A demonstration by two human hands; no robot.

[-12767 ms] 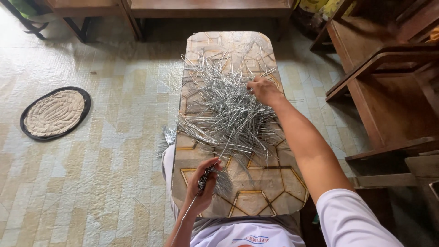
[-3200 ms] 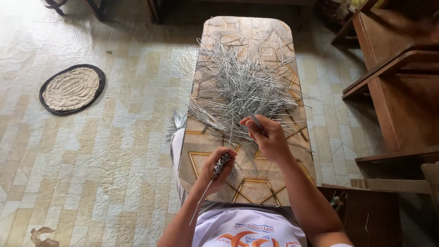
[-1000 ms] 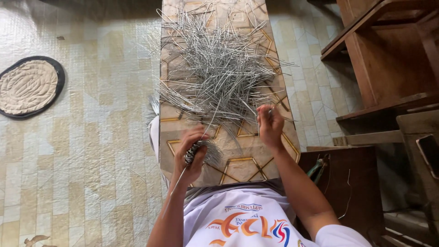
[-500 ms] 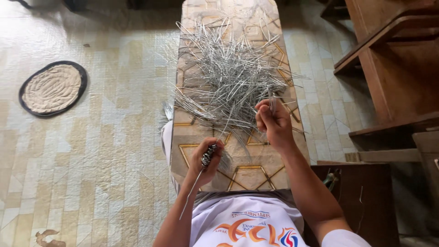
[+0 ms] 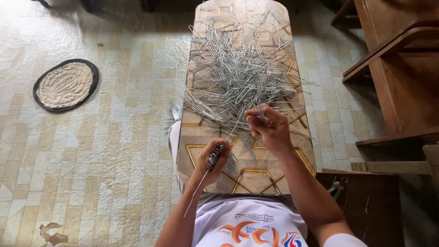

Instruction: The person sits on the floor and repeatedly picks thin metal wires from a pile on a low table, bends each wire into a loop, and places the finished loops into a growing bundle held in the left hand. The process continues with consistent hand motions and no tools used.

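The right hand (image 5: pixel 270 129) pinches a few thin silver wire pieces between thumb and fingertips, lifted just off the near edge of the wire pile (image 5: pixel 242 75). The left hand (image 5: pixel 212 160) is closed in a fist around a gathered bundle of wires (image 5: pixel 214 155), whose long ends trail down toward the lap. The pile spreads over the middle of a narrow patterned board (image 5: pixel 256 176), some wires overhanging its left and right edges; the near end of the board, between the hands and the body, is mostly bare. To the left lies open tiled floor (image 5: pixel 105 151) with an oval mat (image 5: pixel 66 85) well apart. Wooden furniture (image 5: pixel 393 68) stands close on the right. A white shirt (image 5: pixel 249 226) carries a coloured print.
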